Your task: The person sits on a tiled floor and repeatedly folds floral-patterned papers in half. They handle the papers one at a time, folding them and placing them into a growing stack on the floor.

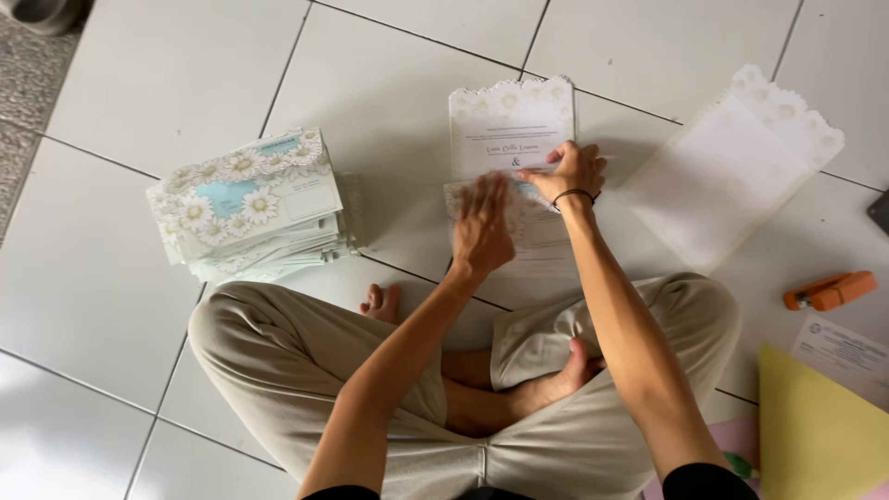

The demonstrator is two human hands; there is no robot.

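A white lace-edged invitation card (511, 125) lies on the tiled floor (139, 83) before a cross-legged person, whose right hand (574, 171) pinches its lower edge while the left hand (482, 227), fingers spread flat, presses on a floral envelope (528, 222) just below it. A stack of daisy-printed envelopes (250, 204) sits well to the left. To the right lie a loose white lace-edged sheet (732, 171), an orange stapler (831, 290) and yellow paper (815, 426).

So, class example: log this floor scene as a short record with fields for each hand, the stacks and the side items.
left hand: flat on clear sleeve
right hand: pinching lace-edged card at sleeve's mouth
left stack: daisy-print envelopes
right pile: white lace-edged sheets
side items: orange stapler, yellow paper
surface: white tile floor
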